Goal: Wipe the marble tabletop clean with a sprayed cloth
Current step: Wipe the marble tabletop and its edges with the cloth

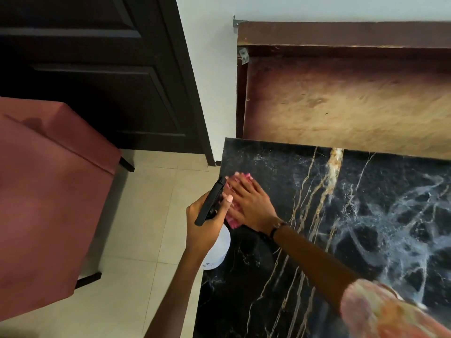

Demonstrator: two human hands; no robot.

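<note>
Pressing my right hand (249, 203) flat on the pink cloth (235, 217) at the marble tabletop's (366, 240) far left corner, I grip the spray bottle (216, 242) in my left hand (203, 225). Most of the slab looks unwiped, I judge.
</note>
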